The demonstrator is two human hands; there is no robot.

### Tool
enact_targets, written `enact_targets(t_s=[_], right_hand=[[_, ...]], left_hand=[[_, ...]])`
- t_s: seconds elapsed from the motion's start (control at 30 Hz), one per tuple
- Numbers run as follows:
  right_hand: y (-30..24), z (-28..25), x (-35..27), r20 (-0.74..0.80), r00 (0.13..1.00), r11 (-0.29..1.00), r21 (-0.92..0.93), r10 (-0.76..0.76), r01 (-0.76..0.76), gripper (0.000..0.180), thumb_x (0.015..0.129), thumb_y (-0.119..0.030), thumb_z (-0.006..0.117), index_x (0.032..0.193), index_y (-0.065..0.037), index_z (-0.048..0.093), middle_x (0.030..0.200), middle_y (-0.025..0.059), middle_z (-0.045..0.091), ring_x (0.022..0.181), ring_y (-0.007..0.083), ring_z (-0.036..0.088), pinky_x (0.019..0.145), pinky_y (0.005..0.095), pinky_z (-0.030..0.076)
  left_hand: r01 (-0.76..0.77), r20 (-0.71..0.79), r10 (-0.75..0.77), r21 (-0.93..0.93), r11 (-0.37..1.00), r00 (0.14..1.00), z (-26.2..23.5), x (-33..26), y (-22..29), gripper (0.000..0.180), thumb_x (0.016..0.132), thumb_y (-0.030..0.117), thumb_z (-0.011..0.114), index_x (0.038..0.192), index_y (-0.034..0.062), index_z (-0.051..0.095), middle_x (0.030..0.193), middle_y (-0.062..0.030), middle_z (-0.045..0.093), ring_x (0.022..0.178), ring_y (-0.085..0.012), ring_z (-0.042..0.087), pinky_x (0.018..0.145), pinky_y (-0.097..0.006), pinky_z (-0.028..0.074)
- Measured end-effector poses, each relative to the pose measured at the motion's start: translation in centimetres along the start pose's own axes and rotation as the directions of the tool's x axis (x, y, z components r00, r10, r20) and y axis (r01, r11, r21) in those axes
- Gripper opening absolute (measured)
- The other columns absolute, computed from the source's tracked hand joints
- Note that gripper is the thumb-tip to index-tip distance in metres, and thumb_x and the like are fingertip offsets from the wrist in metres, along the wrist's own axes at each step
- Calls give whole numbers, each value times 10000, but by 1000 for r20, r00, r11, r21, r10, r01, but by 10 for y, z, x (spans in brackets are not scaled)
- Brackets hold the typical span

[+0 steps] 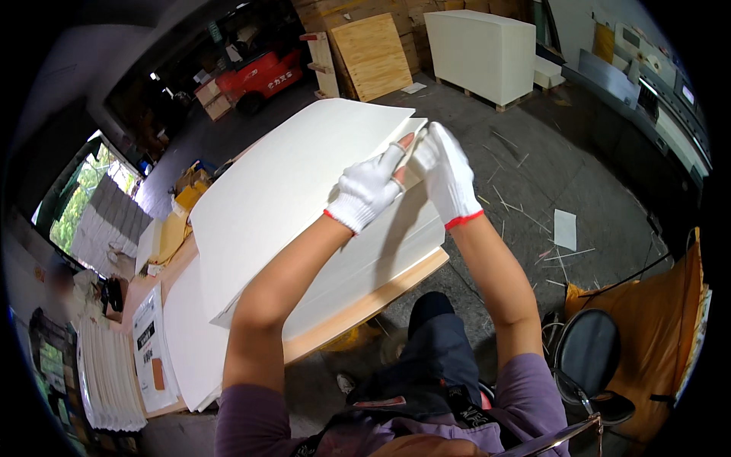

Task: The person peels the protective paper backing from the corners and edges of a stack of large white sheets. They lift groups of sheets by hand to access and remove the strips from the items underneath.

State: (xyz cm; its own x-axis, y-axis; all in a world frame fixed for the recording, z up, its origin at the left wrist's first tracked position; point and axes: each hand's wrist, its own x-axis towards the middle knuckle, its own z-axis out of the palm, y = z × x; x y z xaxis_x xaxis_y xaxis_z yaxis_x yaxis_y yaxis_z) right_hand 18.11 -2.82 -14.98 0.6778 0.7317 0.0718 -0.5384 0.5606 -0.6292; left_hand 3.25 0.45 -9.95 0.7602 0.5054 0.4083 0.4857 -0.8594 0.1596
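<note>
Fingers (393,157) of left hand (364,190) clamped on edge of white sheets (297,175); sheets spread leftward, long axis slanted up-right; right hand (449,174) placed nearer corner, grip hidden.

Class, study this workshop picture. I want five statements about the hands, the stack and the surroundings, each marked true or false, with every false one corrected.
1. The left hand and right hand wear white knitted gloves with red-edged cuffs. True.
2. Every fingertip of the left hand is covered. False: bare fingertips show.
3. Both hands are at an edge of the tall stack of large white sheets. True.
4. A blue van stands in the background. False: a red forklift stands there.
5. A pale rectangular sheet of paper lies on the dark grey floor. True.
</note>
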Motion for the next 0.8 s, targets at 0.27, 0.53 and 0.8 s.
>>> enact_targets(t_s=[0.27, 0.53, 0.8], right_hand=[[41, 61, -77, 259, 713, 740, -5, 651, -673, 402, 1003, -142, 623, 1350, -15, 466, 1347, 193, 493, 1190, 344, 563, 951, 533, 575], [39, 90, -109, 282, 709, 762, -266, 647, -590, 326, 1042, -82, 537, 1319, 69, 457, 1347, 191, 500, 1275, 338, 543, 1120, 529, 499], [-54, 20, -141, 200, 783, 775, -416, 589, -476, 455, 1027, -134, 593, 1415, 55, 450, 1448, 196, 469, 1323, 318, 515, 1074, 498, 518]], left_hand=[[-462, -398, 416, -23, 886, 817, -30, -151, -11, 378, 733, 82, 774, 1108, 96, 727, 1330, -183, 656, 1056, -399, 694, 861, -444, 571], [261, -339, -201, 140, 955, 919, -36, -249, -41, 194, 777, 183, 763, 955, 224, 700, 1240, -56, 705, 808, -279, 722, 646, -374, 592], [417, -78, -493, -428, 802, 867, -4, -286, -59, 409, 983, 412, 577, 1290, 151, 646, 1301, -98, 652, 953, -250, 721, 773, -346, 600]])
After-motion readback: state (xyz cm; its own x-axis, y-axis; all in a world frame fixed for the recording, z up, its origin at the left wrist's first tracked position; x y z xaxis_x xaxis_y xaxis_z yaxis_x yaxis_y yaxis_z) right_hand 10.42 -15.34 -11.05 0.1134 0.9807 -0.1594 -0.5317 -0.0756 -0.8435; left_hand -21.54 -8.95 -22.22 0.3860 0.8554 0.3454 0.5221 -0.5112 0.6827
